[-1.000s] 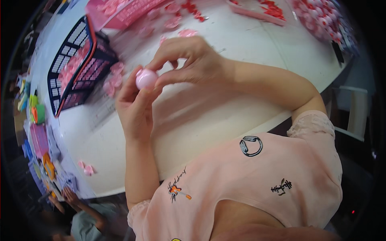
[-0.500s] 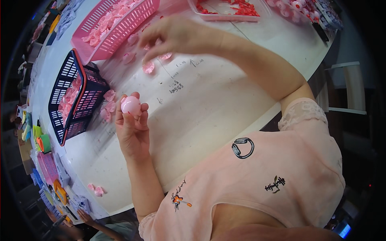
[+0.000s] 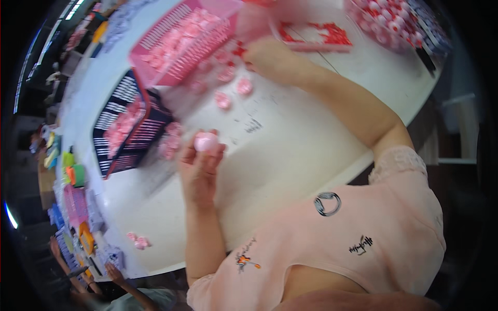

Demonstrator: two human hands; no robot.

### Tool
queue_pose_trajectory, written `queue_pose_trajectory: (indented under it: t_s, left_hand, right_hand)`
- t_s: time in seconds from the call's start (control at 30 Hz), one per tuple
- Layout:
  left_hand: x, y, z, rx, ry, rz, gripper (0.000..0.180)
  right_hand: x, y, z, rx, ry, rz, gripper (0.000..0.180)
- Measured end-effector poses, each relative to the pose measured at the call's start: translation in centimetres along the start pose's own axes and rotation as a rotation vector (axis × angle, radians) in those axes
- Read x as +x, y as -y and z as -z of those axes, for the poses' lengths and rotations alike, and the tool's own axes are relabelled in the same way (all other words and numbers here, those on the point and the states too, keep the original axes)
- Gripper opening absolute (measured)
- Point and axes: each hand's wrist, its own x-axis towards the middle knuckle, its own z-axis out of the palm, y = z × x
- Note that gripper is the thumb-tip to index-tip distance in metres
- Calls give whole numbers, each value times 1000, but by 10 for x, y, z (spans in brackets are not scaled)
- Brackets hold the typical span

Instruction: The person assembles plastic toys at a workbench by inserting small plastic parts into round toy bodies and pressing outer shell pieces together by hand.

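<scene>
A shiny pink ball (image 3: pixel 206 141) rests in my left hand (image 3: pixel 199 173), fingers and thumb closed around its lower part. Far ahead, my right hand (image 3: pixel 270 59) reaches down at the table beside the pink basket (image 3: pixel 174 78). Small red pieces (image 3: pixel 238 50) lie right by its fingertips. Its fingers are blurred and partly hidden, so what they grip does not show. Several clear pink petal-shaped pieces (image 3: pixel 244 86) are scattered just in front of that hand. More of them (image 3: pixel 170 140) lie between my left hand and the dark blue basket (image 3: pixel 145 106).
Both baskets hold heaps of pink pieces. A shallow clear tray (image 3: pixel 316 47) carries red pieces, and a bag of pink and red balls (image 3: pixel 386 20) sits at the far right. Two or three pink pieces (image 3: pixel 138 241) lie near left. Another person's hand (image 3: pixel 114 273) shows at lower left.
The view has shifted, so baskets and table appear further right. My right hand has moved from above the pink pieces toward the red pieces by the tray. My left hand still holds the ball.
</scene>
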Motion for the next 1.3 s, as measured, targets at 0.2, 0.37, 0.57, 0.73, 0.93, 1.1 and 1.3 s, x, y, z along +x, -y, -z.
queue_pose_trajectory:
  t_s: [0.2,0.37,0.57,0.73,0.93,1.1,1.3]
  left_hand:
    - [-10,3,3,-33,0,79,42]
    - [-6,2,-1,-11,50,-22,49]
    - [6,-6,7,-97,70,-77,46]
    - [4,-7,14,-71,40,-94,46]
    - [-1,-6,12,-136,33,-69,44]
    - [-1,-5,9,-173,83,-41,44]
    - [-1,-7,5,-83,129,11,39]
  right_hand:
    - [-9,13,-5,60,-64,73,7]
    - [-10,6,4,17,-147,132,8]
    - [-12,48,14,146,-331,353,5]
    - [-32,80,15,478,96,392,7]
    - [-38,78,7,509,217,415,9]
    - [-36,73,6,511,233,414,10]
    - [-25,70,13,606,-13,401,8]
